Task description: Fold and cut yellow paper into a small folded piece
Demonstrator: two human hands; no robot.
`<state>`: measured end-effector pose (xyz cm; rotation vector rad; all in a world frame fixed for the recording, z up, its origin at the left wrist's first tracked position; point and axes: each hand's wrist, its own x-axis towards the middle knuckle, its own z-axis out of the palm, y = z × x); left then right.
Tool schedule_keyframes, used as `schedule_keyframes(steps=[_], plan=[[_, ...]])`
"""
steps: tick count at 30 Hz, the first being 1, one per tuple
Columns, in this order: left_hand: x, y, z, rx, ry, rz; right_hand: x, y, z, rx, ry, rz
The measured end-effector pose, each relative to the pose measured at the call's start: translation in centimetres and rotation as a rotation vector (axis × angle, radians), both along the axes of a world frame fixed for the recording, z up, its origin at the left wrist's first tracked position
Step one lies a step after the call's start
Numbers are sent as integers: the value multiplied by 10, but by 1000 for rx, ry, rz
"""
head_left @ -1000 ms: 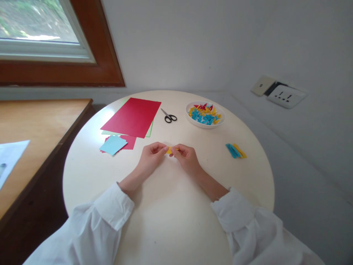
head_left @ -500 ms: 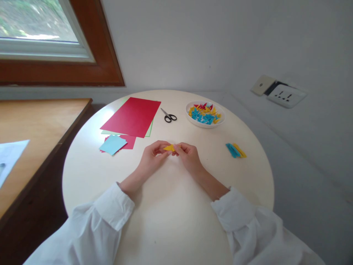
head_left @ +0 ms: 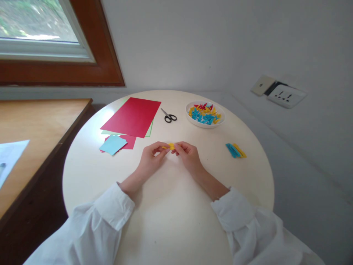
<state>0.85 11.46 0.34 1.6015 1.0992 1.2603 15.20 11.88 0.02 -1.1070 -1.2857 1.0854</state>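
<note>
Between my two hands is a small piece of folded yellow paper (head_left: 172,146), partly covered by the fingers. My left hand (head_left: 152,156) pinches its left end between thumb and forefinger. On the other side, my right hand (head_left: 188,154) grips the right end, thumb on top. Both hands are just above the middle of the round white table (head_left: 176,206). Scissors (head_left: 169,116) with black handles lie beyond them. A white dish (head_left: 205,125) at the back right holds many small folded paper pieces in blue, yellow and red.
Large red sheets (head_left: 131,116) over green ones lie at the back left. Before them sits a stack of light blue squares (head_left: 113,144) on red ones. Folded blue strips (head_left: 233,150) and yellow strips (head_left: 239,150) rest at the right. A wooden desk (head_left: 41,121) stands left.
My left fingers have shifted on the yellow paper and now cover its pointed left end, which stuck out before. The right hand has hardly moved.
</note>
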Motion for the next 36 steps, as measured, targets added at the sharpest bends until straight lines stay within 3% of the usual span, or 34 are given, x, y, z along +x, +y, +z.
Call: schedule_keyframes(steps=[9,36], plan=[[2,-1,10,-108,-74,115,-2,-3,3,37,145,65],[2,-1,5,-95,-82,76,-4,-3,-3,63,59,-24]])
